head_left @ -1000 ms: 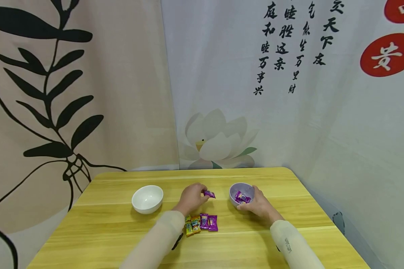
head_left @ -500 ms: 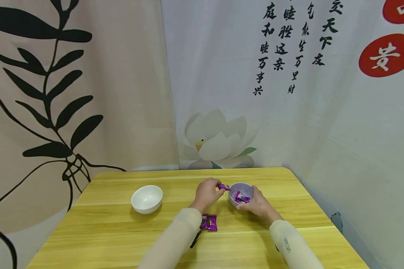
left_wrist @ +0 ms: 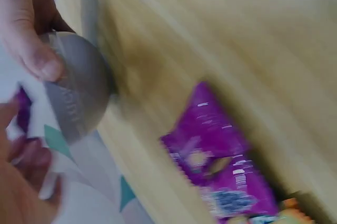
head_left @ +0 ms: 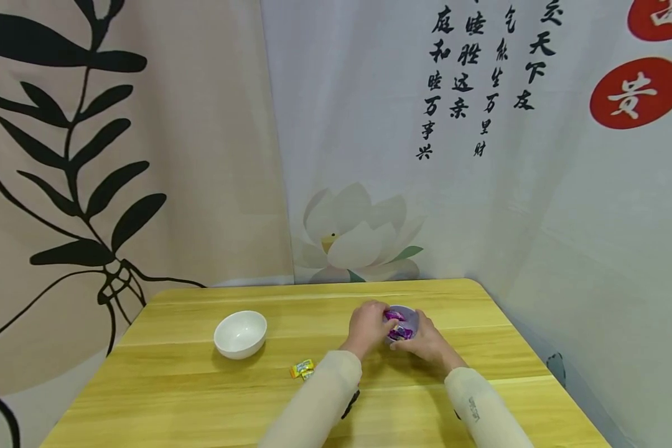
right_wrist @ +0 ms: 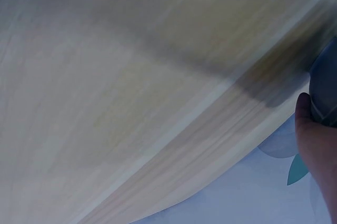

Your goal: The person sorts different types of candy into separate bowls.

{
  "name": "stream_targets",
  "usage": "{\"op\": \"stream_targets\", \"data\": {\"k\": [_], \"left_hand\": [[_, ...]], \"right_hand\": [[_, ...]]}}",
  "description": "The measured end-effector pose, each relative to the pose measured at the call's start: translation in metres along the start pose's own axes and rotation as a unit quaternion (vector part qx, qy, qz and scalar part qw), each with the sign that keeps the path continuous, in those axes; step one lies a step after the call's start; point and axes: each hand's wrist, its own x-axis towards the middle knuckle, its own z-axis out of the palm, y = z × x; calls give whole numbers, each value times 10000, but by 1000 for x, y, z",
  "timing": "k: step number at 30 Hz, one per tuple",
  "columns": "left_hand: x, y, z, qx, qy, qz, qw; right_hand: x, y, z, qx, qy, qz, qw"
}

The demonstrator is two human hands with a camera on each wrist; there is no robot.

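My left hand (head_left: 368, 326) reaches over the rim of a small lavender bowl (head_left: 411, 318) and pinches a purple-wrapped candy (left_wrist: 22, 109) at its mouth. More purple candies (head_left: 401, 333) lie inside. From the right, my right hand (head_left: 430, 343) grips the bowl's side, thumb on the near wall; the right wrist view catches only part of this hand and the dark side of the bowl (right_wrist: 325, 84). On the table, purple candy packets (left_wrist: 208, 124) show large in the left wrist view. The left sleeve hides them in the head view.
A white bowl (head_left: 239, 336) stands to the left on the wooden table (head_left: 201, 404). Yellow-wrapped candies (head_left: 302, 368) lie left of my left sleeve, partly covered by it. A printed cloth (head_left: 358, 155) hangs behind the table's far edge.
My left hand has carried the purple candy rightward from mid-table to the lavender bowl. The left sleeve now covers the purple packets, and the yellow candies show again. My right hand keeps its grip.
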Motion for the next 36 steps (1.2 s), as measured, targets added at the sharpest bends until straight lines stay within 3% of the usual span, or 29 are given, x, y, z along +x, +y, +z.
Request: {"op": "stream_targets", "data": {"k": [4, 8, 20, 36], "left_hand": [[2, 4, -1, -110, -394, -52, 9991], [3, -1, -5, 0, -382, -20, 9993], [-2, -45, -31, -138, -511, 160, 9985], [-40, -99, -56, -708, -1157, 69, 9907]], "right_hand": [[0, 1, 0, -19, -13, 21, 10000], [0, 1, 1, -37, -20, 37, 10000], [-2, -1, 1, 34, -3, 104, 9999], [-1, -2, 1, 30, -73, 299, 9995]]}}
